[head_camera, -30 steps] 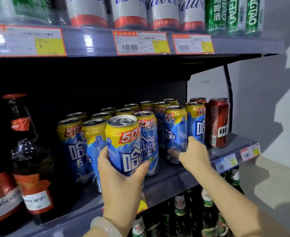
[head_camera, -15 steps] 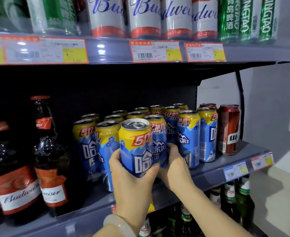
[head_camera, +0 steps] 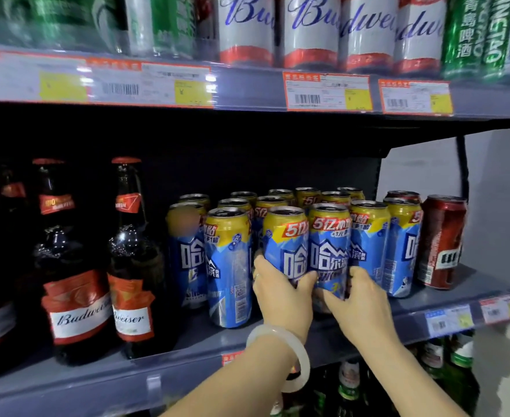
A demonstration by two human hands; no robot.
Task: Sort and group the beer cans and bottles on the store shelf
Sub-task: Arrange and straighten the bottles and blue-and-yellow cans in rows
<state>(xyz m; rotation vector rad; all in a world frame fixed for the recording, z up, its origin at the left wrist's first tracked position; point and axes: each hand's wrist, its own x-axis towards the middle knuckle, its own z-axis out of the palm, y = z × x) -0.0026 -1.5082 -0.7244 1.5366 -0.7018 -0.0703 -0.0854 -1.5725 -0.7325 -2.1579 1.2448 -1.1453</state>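
Head view: both hands are working two blue-and-yellow cans among the pack beside the red can.

Left hand is gripping the lifted can, right hand gripping its neighbour; crowding them risks toppling adjacent cans.

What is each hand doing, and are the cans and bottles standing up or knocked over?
left hand: grips a blue and yellow can
right hand: holds the next blue and yellow can
other blue and yellow cans: upright on the shelf
red can: upright at the row's right end
Budweiser bottles: upright, capped
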